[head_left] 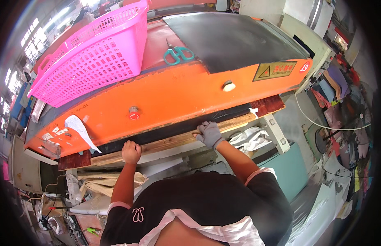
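A long wooden board (170, 146) runs along the front of an orange machine (178, 98), with a strip of black sheet (170, 132) lying along it under the machine's edge. Bare, my left hand (131, 152) has its fingers curled over the board's near edge. Further right, my right hand (210, 133), in a grey glove, is closed over the same edge, its fingertips at the black sheet. What lies beneath the fingers of both hands is hidden.
On the machine stand a pink plastic basket (92, 61), green-handled scissors (177, 54) and a large black sheet (235, 39). A red button (134, 114) and a pale knob (229, 86) stick out of its front. Fabric scraps (342, 90) are heaped at right.
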Demonstrator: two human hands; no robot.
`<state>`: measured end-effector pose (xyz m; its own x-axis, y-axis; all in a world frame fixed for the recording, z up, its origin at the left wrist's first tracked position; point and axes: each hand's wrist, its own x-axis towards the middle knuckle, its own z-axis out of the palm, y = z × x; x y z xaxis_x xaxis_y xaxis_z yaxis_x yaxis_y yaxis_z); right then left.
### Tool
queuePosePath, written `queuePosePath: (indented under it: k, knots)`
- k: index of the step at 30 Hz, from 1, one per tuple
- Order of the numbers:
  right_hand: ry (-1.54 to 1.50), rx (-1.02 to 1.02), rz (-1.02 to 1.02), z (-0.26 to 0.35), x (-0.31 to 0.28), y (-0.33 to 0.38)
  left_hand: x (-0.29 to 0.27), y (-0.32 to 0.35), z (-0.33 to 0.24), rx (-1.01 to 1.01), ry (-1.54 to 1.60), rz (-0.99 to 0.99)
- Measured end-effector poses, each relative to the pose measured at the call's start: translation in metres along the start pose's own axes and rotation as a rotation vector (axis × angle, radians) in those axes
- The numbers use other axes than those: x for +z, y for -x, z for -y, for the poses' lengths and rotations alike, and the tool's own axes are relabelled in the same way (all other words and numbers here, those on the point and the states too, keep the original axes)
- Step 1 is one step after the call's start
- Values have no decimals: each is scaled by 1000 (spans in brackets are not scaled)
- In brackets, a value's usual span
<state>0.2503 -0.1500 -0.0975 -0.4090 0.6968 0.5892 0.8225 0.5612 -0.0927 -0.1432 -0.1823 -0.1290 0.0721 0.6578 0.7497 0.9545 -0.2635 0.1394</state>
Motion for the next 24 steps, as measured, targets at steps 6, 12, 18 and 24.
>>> queuePosePath:
  k: [6, 12, 18, 24]
  knots:
    - [71, 108, 245, 5, -8, -7, -4, -7, 8, -141, 195, 132]
    - [74, 200, 287, 10, -20, -18, -14, -17, 4, -176, 232, 177]
    - [-10, 185, -59, 33, -31, 28, -49, 12, -23, -154, 178, 227]
    - [60, 204, -185, 82, -61, 98, -117, 80, -59, -145, 183, 264]
